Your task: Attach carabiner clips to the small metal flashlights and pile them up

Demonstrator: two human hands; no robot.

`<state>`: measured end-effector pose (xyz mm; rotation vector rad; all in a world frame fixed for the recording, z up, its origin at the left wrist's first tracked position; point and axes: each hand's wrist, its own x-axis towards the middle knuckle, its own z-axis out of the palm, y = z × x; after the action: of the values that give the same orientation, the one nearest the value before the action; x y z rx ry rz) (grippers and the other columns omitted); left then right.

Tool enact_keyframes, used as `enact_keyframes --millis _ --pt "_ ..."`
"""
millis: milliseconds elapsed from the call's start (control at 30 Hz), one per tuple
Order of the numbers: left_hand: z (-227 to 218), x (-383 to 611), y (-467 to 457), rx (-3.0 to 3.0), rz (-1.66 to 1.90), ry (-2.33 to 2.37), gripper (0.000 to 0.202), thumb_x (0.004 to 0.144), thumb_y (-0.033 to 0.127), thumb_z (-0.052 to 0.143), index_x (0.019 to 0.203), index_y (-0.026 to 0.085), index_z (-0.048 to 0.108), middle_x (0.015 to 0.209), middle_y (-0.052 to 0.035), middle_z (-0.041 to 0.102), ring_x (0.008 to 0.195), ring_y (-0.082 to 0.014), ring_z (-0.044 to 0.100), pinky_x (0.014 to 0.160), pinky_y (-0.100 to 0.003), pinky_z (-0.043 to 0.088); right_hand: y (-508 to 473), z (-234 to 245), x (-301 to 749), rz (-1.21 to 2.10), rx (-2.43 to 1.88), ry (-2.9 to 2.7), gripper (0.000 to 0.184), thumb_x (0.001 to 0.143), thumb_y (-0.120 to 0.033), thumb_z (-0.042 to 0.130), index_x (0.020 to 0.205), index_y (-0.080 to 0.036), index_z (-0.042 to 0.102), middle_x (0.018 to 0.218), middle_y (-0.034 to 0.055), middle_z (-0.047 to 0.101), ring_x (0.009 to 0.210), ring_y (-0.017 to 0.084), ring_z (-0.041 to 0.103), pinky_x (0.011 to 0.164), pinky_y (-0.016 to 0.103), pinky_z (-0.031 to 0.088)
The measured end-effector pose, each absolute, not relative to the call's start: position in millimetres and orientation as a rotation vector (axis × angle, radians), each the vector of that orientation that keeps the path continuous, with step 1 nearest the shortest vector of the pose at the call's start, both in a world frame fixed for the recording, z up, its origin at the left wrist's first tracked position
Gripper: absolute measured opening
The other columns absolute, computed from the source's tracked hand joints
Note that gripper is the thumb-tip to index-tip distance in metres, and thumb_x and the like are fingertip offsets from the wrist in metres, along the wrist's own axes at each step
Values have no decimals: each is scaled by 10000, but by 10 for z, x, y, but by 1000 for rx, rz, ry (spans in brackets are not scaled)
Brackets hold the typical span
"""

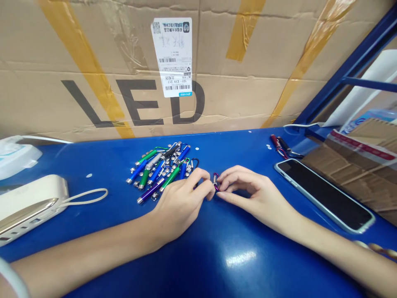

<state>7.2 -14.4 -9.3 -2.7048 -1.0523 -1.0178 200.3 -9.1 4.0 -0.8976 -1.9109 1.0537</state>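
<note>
My right hand (248, 186) pinches a small purple-red carabiner clip (215, 179) between thumb and fingertips, just above the blue table. My left hand (186, 196) faces it from the other side with thumb and forefinger pressed together; whatever they hold is hidden. Beside the left hand, a heap of slim metal penlights (156, 170) in blue, green, purple and black lies on the tabletop. Clips are attached to some of them, among them a black carabiner (195, 162). Little round silver pieces, like button cells (167, 169), are scattered through the heap.
A large cardboard box (229, 95) marked LED stands along the back of the blue table (198, 265). To the right lie a phone (325, 194), red and black penlights (279, 145) and another carton (347, 165). A white device with ports (37, 203) sits at the left.
</note>
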Motion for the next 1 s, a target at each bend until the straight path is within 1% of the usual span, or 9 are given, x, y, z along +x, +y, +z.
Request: enact_keyframes --millis 100,200,267,367,467,633,800,900,1000 --pt "-87 88 -141 -2735 -1087 -1049 152 871 53 378 815 169 459 874 -19 488 741 -121 525 571 -212 409 -71 31 2033 1009 -929 -1926 85 792 -264 624 803 -180 630 872 24 595 790 118 590 698 233 516" --pt "-83 102 -138 -2780 -1128 -1058 89 884 84 410 864 167 432 861 -24 481 762 -134 513 633 -235 430 -83 43 2036 957 -974 -1973 105 793 -263 623 873 -195 630 824 3 621 730 105 591 662 219 504" --pt "-78 107 -140 -2818 -1125 -1063 67 891 101 411 875 165 426 852 -27 484 762 -138 511 657 -248 434 -98 53 2025 932 -961 -2004 135 793 -229 615 921 -188 612 832 1 630 717 100 591 661 214 507" --pt "-62 108 -149 -2848 -1132 -1094 25 897 142 425 907 164 432 842 -22 505 732 -132 512 653 -252 430 -108 63 2014 847 -909 -2040 144 772 -136 593 913 -163 593 807 4 625 691 94 590 666 211 513" --pt "-40 111 -155 -2859 -1112 -1176 48 904 189 434 947 172 450 825 -10 542 719 -132 529 653 -255 426 -96 67 2024 718 -882 -2057 163 745 -82 584 889 -160 595 796 4 613 662 87 581 648 208 515" --pt "-21 121 -151 -2837 -1072 -1360 89 909 224 417 983 183 445 785 -4 561 690 -142 552 622 -255 430 -92 96 2041 562 -809 -2069 175 764 -51 561 889 -160 614 837 19 599 711 88 577 668 207 514" --pt "3 124 -162 -2850 -1083 -1426 158 902 256 423 1046 190 427 895 -22 584 786 -161 568 689 -278 439 -105 146 2036 409 -779 -2086 145 760 -45 572 818 -161 637 860 31 573 756 90 564 697 204 499" --pt "33 124 -171 -2876 -1044 -1527 136 909 280 402 1005 199 454 908 -14 586 806 -165 560 715 -284 428 -70 128 2047 444 -809 -2107 93 764 -83 592 815 -149 632 869 37 569 741 89 566 678 199 502" --pt "47 125 -174 -2865 -1035 -1603 149 916 305 385 996 201 457 879 -7 582 778 -162 551 707 -282 419 -41 82 2063 533 -799 -2157 102 764 -68 580 808 -156 606 794 3 600 683 74 570 649 177 496"
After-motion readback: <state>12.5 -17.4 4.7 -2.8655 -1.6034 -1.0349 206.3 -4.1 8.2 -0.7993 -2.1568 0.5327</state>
